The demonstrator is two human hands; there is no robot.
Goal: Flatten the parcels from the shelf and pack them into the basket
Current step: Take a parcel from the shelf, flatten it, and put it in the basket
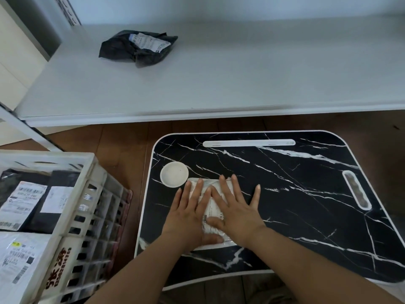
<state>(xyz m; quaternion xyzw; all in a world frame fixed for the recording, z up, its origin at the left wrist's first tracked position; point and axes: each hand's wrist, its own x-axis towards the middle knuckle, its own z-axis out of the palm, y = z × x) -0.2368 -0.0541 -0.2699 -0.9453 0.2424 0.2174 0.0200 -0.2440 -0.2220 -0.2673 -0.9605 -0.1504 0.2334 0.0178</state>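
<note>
White parcel (213, 207) lay on the black tray table (306, 194) | left hand (190, 213) and right hand (235, 210) pressed flat on it, fingers spread wide | basket (72, 216) at 9 o'clock | black parcel (135, 48) on shelf (241, 80) at 12 o'clock

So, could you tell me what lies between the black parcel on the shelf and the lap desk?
Only bare white shelf and a strip of brown floor separate the black parcel from the lap desk, per the head view.
</note>
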